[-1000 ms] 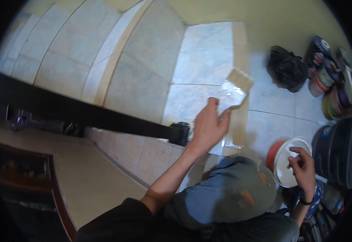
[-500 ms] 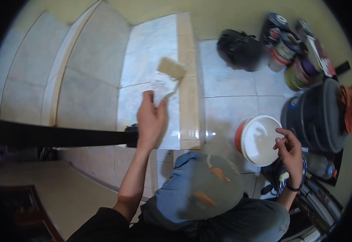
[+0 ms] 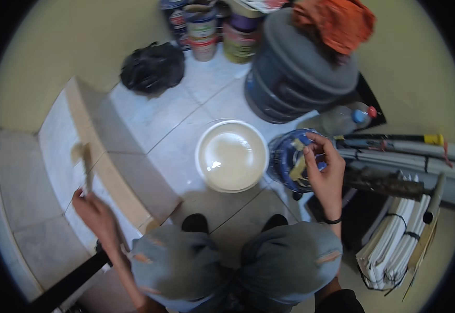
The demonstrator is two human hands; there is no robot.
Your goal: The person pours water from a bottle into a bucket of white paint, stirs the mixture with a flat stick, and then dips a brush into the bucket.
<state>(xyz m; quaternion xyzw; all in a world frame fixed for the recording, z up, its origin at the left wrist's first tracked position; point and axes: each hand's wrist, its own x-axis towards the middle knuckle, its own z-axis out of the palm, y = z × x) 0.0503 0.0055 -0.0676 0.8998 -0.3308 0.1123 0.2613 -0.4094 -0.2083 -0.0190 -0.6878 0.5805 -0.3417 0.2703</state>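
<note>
The left hand [image 3: 94, 214] has its grip clamped on the handle of a paintbrush [image 3: 84, 164], whose bristle end points away from the hand and rests on the pale tiled step [image 3: 55, 135] just beyond the fingers. Right of that grip runs the tan edge strip of the step, and below the wrist a dark bar [image 3: 68, 284] crosses toward the lower rim.

The right hand [image 3: 324, 175] is raised over a blue-rimmed can [image 3: 290, 159], its fingers pinched together on something small at the can's rim — possibly a bit of lid or tape, the view is too blurred to tell. Just left of this grip stands a white bucket [image 3: 231, 155] of pale paint on the tiled floor [image 3: 160, 120]. Beyond the hand sits a large grey drum [image 3: 300, 68] with an orange cloth [image 3: 337, 18] on top; to its right lie a plastic bottle [image 3: 342, 119] and long rolled bundles [image 3: 399, 235]. A black bag [image 3: 152, 67] lies far off beside the wall — near some stacked paint tins [image 3: 206, 28].
</note>
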